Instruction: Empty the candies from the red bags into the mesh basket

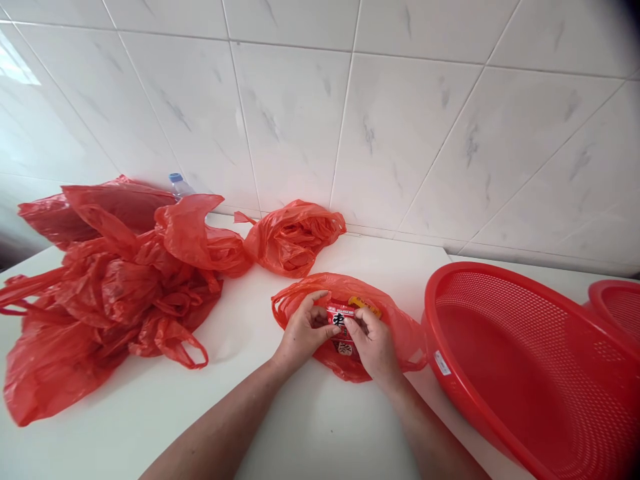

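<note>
The left hand (305,330) and right hand (375,341), fingers curled, pinch a red packet (339,319) from its 2 sides. It sits between them over the bag (406,333), long axis seemingly pointing forward (neither hand is nearer).

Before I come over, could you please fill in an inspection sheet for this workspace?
Surface: white tabletop, partly covered.
Work items: red packet with black lettering, seen against a spread red bag; yellow item beside it.
Clutter: heaped red bags left, crumpled red bag rearward, blue-capped bottle behind heap, large red basket right, second basket partly seen.
Hands: left hand and right hand pinch the red packet.
Cables: nothing seen.
Surroundings: marbled tiled wall.
</note>
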`<state>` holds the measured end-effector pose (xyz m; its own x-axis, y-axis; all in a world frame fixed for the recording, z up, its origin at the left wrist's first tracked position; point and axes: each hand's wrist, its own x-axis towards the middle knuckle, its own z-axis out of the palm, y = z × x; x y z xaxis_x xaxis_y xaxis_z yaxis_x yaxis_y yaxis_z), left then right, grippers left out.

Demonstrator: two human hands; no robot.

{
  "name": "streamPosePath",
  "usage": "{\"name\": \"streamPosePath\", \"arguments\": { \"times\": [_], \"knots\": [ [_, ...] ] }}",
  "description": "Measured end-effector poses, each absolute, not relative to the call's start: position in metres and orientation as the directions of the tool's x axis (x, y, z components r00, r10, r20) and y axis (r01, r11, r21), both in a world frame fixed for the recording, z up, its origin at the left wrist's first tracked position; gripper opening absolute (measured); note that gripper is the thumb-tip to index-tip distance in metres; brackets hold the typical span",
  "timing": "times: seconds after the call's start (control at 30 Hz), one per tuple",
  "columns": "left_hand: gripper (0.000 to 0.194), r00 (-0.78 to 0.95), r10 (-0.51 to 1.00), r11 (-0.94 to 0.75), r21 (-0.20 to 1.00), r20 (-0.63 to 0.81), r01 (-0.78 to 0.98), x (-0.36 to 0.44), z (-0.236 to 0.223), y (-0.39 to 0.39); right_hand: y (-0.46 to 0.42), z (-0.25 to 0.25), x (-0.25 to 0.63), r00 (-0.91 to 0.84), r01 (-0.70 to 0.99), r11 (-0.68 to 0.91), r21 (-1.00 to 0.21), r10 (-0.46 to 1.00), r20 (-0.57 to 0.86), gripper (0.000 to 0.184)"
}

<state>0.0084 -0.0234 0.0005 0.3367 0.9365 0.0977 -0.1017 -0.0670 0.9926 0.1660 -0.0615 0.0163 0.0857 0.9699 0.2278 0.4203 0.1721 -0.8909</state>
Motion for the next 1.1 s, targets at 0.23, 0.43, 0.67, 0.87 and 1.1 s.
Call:
{"name": "streamPosePath", "arguments": {
  "times": [0.23, 0.43, 0.67, 0.87, 1.1],
  "knots": [
    [0.059, 0.321, 0.940, -0.139, 0.989, 0.118, 0.045, 0.009, 0.003, -0.026, -0.061, 0.021, 0.165, 0.100, 0.347, 0.183, -0.920, 0.968, 0.230, 0.024],
    [0.057, 0.326, 0.937, -0.165, 0.981, 0.125, 0.098, 0.009, 0.005, -0.028, -0.061, 0.019, 0.165, 0.108, 0.419, 0.174, -0.891, 0.965, 0.239, 0.024],
    [0.058, 0.342, 0.930, -0.175, 0.980, 0.132, 0.099, 0.008, 0.005, -0.028, -0.061, 0.019, 0.165, 0.128, 0.427, 0.162, -0.889, 0.963, 0.237, 0.023],
    [0.034, 0.344, 0.920, -0.239, 0.964, 0.187, 0.117, 0.006, 0.006, -0.028, -0.062, 0.022, 0.164, 0.086, 0.382, 0.157, -0.911, 0.975, 0.204, 0.021],
    [0.012, 0.276, 0.942, -0.246, 0.952, 0.190, 0.183, 0.007, 0.011, -0.027, -0.063, 0.018, 0.164, 0.031, 0.380, 0.196, -0.904, 0.974, 0.224, 0.020]
  ]
}}
